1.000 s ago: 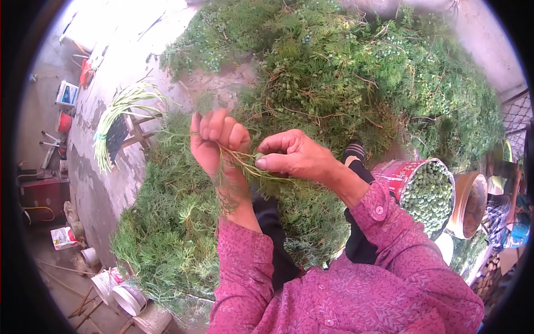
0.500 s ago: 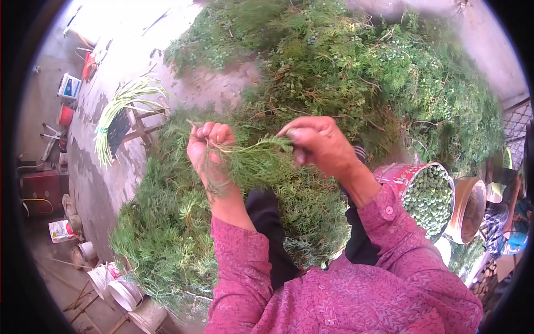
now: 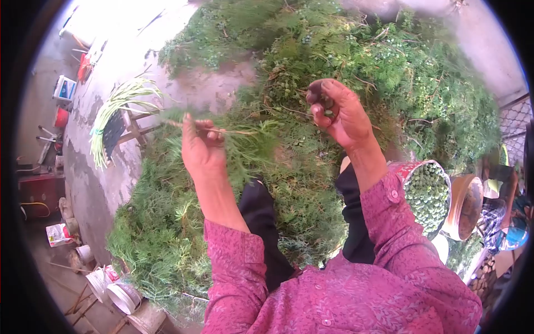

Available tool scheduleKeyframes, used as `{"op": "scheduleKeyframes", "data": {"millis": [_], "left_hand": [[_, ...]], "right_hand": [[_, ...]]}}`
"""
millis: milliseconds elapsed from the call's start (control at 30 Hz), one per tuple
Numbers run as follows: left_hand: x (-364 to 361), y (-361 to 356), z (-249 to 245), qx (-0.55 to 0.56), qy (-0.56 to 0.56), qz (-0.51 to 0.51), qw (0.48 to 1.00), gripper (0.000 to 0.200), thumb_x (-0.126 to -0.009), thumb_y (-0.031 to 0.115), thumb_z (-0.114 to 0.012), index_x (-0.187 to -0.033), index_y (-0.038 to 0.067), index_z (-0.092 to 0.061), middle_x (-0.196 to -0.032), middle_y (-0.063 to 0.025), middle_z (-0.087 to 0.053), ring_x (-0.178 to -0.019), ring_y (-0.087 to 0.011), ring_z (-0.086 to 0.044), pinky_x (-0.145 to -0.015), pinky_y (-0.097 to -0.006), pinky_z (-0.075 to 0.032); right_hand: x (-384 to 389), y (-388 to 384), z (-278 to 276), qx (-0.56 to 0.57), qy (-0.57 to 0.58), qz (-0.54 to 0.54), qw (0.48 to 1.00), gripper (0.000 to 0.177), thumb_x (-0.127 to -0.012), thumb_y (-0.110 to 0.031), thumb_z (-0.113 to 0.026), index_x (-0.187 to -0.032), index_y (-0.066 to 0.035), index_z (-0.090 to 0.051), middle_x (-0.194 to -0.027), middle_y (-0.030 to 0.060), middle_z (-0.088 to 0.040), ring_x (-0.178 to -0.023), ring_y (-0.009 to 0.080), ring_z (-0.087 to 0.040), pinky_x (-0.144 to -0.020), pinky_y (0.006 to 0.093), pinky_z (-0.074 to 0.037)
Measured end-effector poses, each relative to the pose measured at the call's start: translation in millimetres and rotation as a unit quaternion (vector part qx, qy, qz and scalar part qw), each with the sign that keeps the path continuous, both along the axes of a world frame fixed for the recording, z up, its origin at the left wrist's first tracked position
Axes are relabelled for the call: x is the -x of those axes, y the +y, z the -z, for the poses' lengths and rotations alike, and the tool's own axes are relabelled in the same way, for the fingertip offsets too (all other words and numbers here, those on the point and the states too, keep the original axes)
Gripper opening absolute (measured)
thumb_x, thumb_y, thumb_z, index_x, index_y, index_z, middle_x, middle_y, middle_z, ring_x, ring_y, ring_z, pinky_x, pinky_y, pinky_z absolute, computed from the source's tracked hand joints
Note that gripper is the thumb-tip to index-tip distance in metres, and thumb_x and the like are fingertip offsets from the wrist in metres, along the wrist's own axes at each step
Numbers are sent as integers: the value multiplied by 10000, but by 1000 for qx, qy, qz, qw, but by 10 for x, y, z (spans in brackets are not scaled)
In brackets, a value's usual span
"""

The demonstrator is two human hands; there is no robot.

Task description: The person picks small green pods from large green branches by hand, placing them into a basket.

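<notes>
My left hand (image 3: 204,147) pinches a green conifer sprig (image 3: 247,139) by its thin brown stem, the feathery foliage hanging out to the right and smeared by motion. My right hand (image 3: 346,114) is raised apart from the sprig, palm turned up. Its dark-stained fingers curl round what look like a few small green cones (image 3: 328,113), partly hidden by the fingers. Beyond and below both hands spreads a large heap of cut conifer branches (image 3: 356,61), dotted with pale green cones.
Right of my knees, a red and white bucket (image 3: 396,168) holds many green cones, beside a brown bucket (image 3: 466,206). Left, a bundle of long green stalks (image 3: 119,100) rests on a wooden stool (image 3: 133,131). White buckets (image 3: 123,296) stand lower left.
My right hand has moved up and right, off the sprig's tip, and its palm has turned upward. My left hand has shifted slightly left and down, still with the sprig.
</notes>
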State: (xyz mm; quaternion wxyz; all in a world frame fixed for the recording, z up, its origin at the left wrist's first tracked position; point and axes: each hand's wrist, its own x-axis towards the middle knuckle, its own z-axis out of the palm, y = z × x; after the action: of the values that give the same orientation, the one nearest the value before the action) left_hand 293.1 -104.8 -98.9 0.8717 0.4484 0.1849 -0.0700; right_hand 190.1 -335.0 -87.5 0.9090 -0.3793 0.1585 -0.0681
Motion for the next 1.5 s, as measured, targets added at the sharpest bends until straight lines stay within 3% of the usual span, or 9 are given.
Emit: {"op": "scheduleKeyframes", "data": {"millis": [200,433,633,733,867,1000,1100,1433,1500], "left_hand": [[271,-322,-315,-265,-73,164,947,210,-835,229,-594,-857,21,-611,-587,-29,-519,-417,-68,-407,-396,-220,-339],[14,545,-145,-897,-71,-68,432,368,-791,367,-599,-997,63,-625,-904,-141,-613,-617,-223,-601,-604,-377,-506],[102,545,-330,-866,40,-122,483,754,-727,396,-656,-1270,-32,-355,-1289,-261,-327,-1199,-378,-304,-913,-499,-374],[83,481,-284,-822,-57,-202,530,748,-734,335,-664,-1274,-60,-330,-1290,-264,-340,-1190,-397,-319,-959,-522,-297],[337,107,-424,-751,-286,2,595,659,-709,268,-678,-1240,-16,-409,-1263,-284,-368,-1171,-409,-335,-967,-476,-272],[703,-353,-293,-575,-469,109,662,484,-669,118,-664,-1103,-34,-513,-1178,-282,-441,-1138,-404,-390,-943,-451,-322],[913,-455,-158,-522,-489,132,687,439,-654,98,-656,-1048,-56,-536,-1154,-295,-456,-1105,-402,-419,-923,-444,-345],[697,-123,-337,-493,-357,149,779,235,-756,74,-604,-976,-3,-575,-1088,-192,-557,-969,-283,-548,-679,-299,-469],[644,-224,-187,-492,-388,83,775,228,-765,108,-607,-964,1,-576,-1081,-228,-546,-970,-312,-541,-734,-329,-472]], "right_hand": [[-2,-242,111,-46,17,67,997,195,-850,-232,-555,-852,-38,-558,-755,64,-582,-581,99,-535,-443,195,-414],[4,-300,104,-77,-10,67,995,237,-852,-249,-554,-883,-15,-571,-762,86,-568,-575,119,-496,-437,219,-362],[-41,-227,101,-76,8,61,995,197,-850,-236,-556,-834,-40,-560,-708,68,-583,-540,106,-515,-425,216,-376],[-89,-104,207,-47,16,42,998,163,-841,-219,-577,-825,-58,-564,-707,49,-585,-541,90,-526,-411,197,-376],[-254,93,842,140,169,-47,974,127,-793,-194,-647,-792,-95,-567,-660,-12,-575,-491,50,-519,-375,157,-360],[-457,230,2593,85,198,-89,972,192,-745,-209,-690,-807,-45,-613,-592,9,-562,-481,89,-500,-407,248,-367],[-673,590,2638,376,310,-140,862,182,-811,-197,-616,-853,-22,-591,-591,6,-524,-437,85,-453,-367,232,-337],[-1056,1013,3773,363,391,-74,843,227,-795,-164,-588,-939,12,-593,-645,59,-584,-464,130,-550,-396,262,-409],[-1134,1047,3671,402,408,-81,816,239,-727,-206,-613,-890,-33,-640,-766,143,-639,-628,231,-632,-654,345,-490]]}}
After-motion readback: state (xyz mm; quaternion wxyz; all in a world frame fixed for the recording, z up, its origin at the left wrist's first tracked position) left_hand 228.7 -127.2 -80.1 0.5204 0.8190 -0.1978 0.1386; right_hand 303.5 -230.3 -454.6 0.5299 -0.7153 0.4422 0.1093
